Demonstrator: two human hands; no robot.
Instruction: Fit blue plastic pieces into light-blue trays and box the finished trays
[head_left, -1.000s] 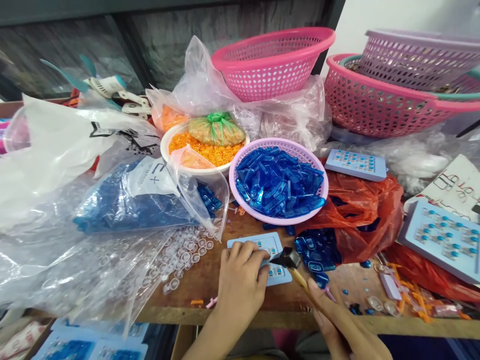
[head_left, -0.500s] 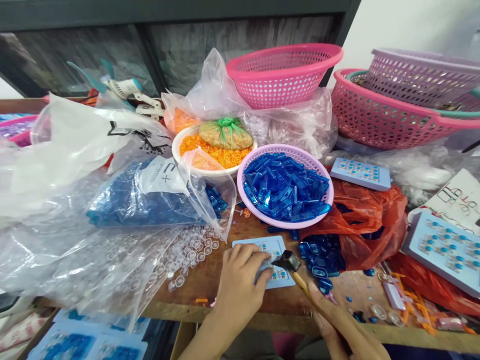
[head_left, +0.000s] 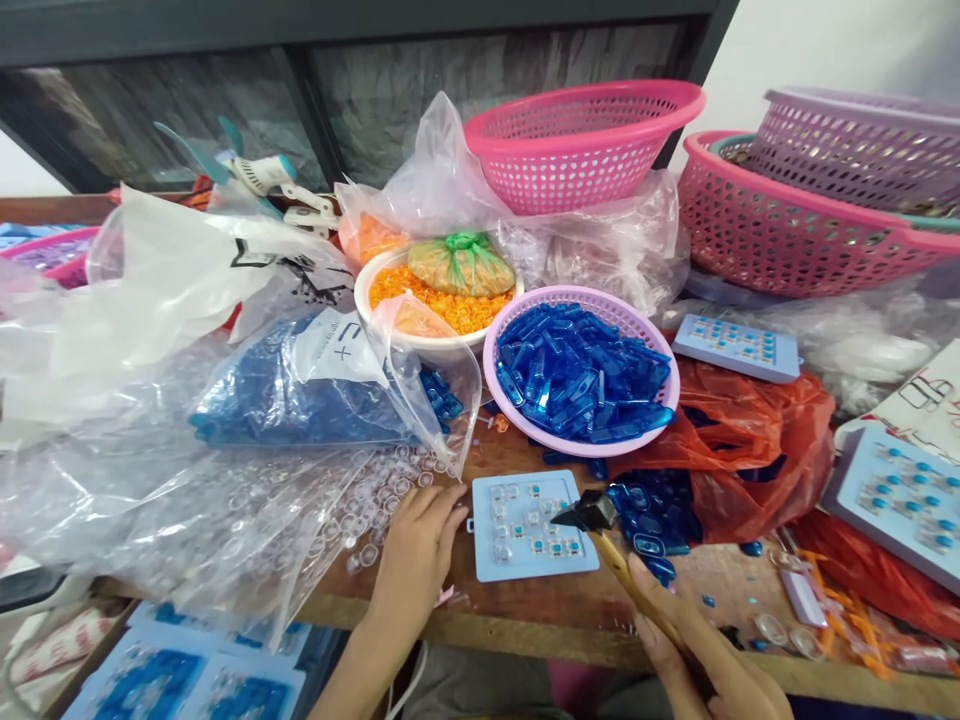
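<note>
My right hand [head_left: 694, 640] grips the wooden handle of a hammer [head_left: 596, 512]. Its dark head, with one pointed end, hangs over the right side of a light blue plastic plate [head_left: 487, 562]. Clear round caps and small blue-centred pieces sit on that plate, which lies flat on the wooden table. Left of the plate, my left hand [head_left: 420, 540] is low over the table with its fingers stretched out, at the edge of the loose clear round caps [head_left: 367, 525]. Nothing shows in its fingers, and its fingertips are close to the plate's left side.
A lilac basket [head_left: 510, 405] of blue plastic pieces stands behind the plate. Left are a white bowl [head_left: 367, 300] of orange rings and clear bags [head_left: 300, 400]. Right are a red bag [head_left: 757, 430], another blue plate [head_left: 900, 490] and loose blue parts [head_left: 652, 510]. Pink baskets [head_left: 577, 150] stand behind.
My left hand has moved off the plate, leftward to the clear caps, uncovering the plate. The hammer stays in my right hand over the plate. The view has shifted slightly.
</note>
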